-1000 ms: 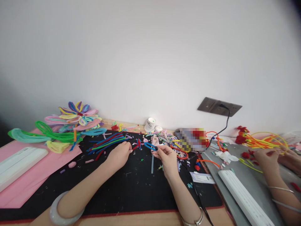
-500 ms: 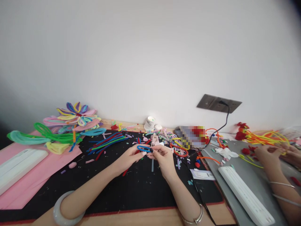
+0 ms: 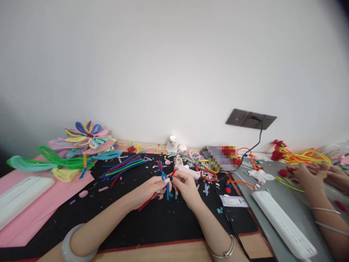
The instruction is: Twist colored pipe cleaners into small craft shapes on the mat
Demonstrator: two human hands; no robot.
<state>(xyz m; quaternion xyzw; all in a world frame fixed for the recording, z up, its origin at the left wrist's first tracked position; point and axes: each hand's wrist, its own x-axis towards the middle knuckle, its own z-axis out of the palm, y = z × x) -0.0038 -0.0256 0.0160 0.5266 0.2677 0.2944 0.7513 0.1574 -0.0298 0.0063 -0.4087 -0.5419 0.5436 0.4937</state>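
My left hand (image 3: 148, 189) and my right hand (image 3: 185, 185) meet over the black mat (image 3: 131, 222), fingers pinched together. Between them is a blue pipe cleaner loop (image 3: 166, 183) that hangs down. A red pipe cleaner (image 3: 147, 202) runs under my left hand. A bundle of blue, red and green pipe cleaners (image 3: 124, 163) lies on the mat just beyond my left hand.
A pipe-cleaner flower (image 3: 84, 140) lies on pink paper (image 3: 40, 203) at the left, near a white box (image 3: 19, 196). Scraps and a small white cup (image 3: 172, 142) line the wall. Another person's hands (image 3: 311, 174) work yellow stems at the right, over a grey board (image 3: 294, 211).
My left hand left the bundle and came to the right hand. Both hands drew nearer to me. The blue loop, flat before, now hangs downward between them.
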